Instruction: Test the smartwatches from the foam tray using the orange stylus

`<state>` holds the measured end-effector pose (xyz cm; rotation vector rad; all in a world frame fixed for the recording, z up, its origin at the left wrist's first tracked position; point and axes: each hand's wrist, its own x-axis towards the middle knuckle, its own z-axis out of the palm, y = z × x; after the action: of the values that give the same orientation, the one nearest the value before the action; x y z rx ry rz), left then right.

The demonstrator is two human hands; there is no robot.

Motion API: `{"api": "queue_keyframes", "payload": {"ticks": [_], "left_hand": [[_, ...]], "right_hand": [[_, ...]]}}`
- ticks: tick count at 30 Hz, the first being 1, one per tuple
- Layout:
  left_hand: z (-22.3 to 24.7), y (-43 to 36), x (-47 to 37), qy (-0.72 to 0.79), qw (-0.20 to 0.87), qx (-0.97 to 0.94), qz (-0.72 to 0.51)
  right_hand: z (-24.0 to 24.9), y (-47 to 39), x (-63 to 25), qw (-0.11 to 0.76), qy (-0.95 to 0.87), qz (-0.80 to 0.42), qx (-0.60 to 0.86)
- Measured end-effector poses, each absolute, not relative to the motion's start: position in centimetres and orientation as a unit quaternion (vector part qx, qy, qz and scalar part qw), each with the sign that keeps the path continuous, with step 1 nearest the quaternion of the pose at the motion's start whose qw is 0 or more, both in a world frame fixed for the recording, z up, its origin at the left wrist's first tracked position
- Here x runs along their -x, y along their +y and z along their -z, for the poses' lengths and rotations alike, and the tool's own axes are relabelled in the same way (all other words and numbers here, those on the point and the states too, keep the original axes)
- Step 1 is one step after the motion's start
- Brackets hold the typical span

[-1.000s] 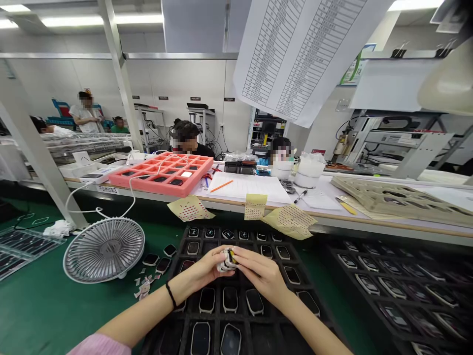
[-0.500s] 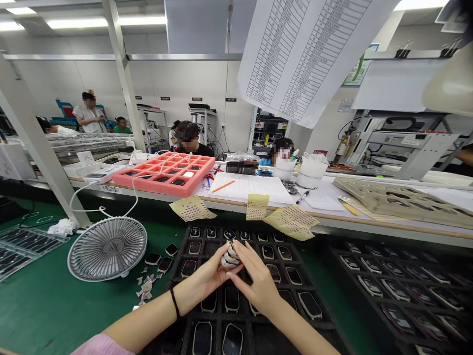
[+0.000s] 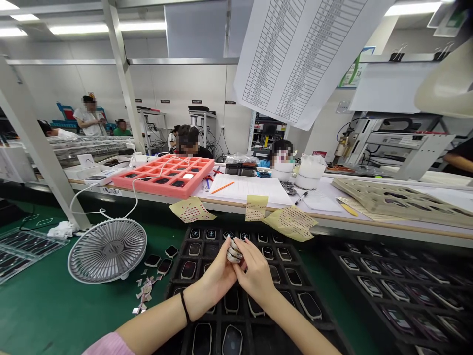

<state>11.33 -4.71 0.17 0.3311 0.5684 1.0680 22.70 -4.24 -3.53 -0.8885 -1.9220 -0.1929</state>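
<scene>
Between both hands, above the black foam tray (image 3: 264,339), is a small stack of silvery watch cases (image 3: 234,253); their edges show, and the fingers cover the rest. My left hand (image 3: 216,281) wraps round the stack from the left, a black band on its wrist. From the right, my right hand (image 3: 255,277) closes on the same stack with bent fingers and thumb. Square smartwatches with dark screens, such as one watch (image 3: 309,305) at the right side, lie in the tray's compartments below. Some screens in the far row are lit.
A grey fan (image 3: 111,250) lies left on the green mat, near loose watches (image 3: 164,266) and paper scraps (image 3: 146,292). Another watch tray (image 3: 364,310) is at right. The shelf ahead holds a pink foam tray (image 3: 192,186) and papers; yellow sticker sheets (image 3: 256,208) hang from its edge.
Both hands have shifted slightly, the left one rightward and upward. My right fingers are more bent round the stack, which has turned a little in the hands.
</scene>
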Motion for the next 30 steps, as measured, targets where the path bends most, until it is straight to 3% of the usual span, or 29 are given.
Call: {"api": "queue_keyframes", "payload": {"ticks": [5,10,13,16,17,20,30], "left_hand": [[-0.4,-4.8,-11.6,0.293,0.790,-0.139,-0.520],[0.2,-1.7,-8.1,0.379,0.715,-0.223,-0.543],[0.0,1.3,-3.4,0.480,0.625,-0.466,-0.402],[-0.3,3.4,1.1,0.522,0.566,-0.553,-0.319],[-0.3,3.9,2.2,0.548,0.437,-0.676,-0.230],[0.2,4.6,3.7,0.561,0.298,-0.761,-0.131],[1.0,5.6,2.5,0.514,0.208,-0.832,0.004]], "right_hand": [[3.0,-4.0,-22.3,0.476,-0.802,0.061,0.356],[2.1,-4.3,-22.8,0.381,-0.860,0.052,0.334],[2.1,-4.4,-23.9,0.358,-0.870,0.062,0.334],[2.7,-3.9,-25.0,0.371,-0.861,0.051,0.345],[3.0,-3.6,-25.2,0.374,-0.858,0.045,0.349],[3.9,-2.9,-25.1,0.377,-0.855,0.028,0.355],[5.0,-2.1,-24.7,0.358,-0.867,0.009,0.347]]}}
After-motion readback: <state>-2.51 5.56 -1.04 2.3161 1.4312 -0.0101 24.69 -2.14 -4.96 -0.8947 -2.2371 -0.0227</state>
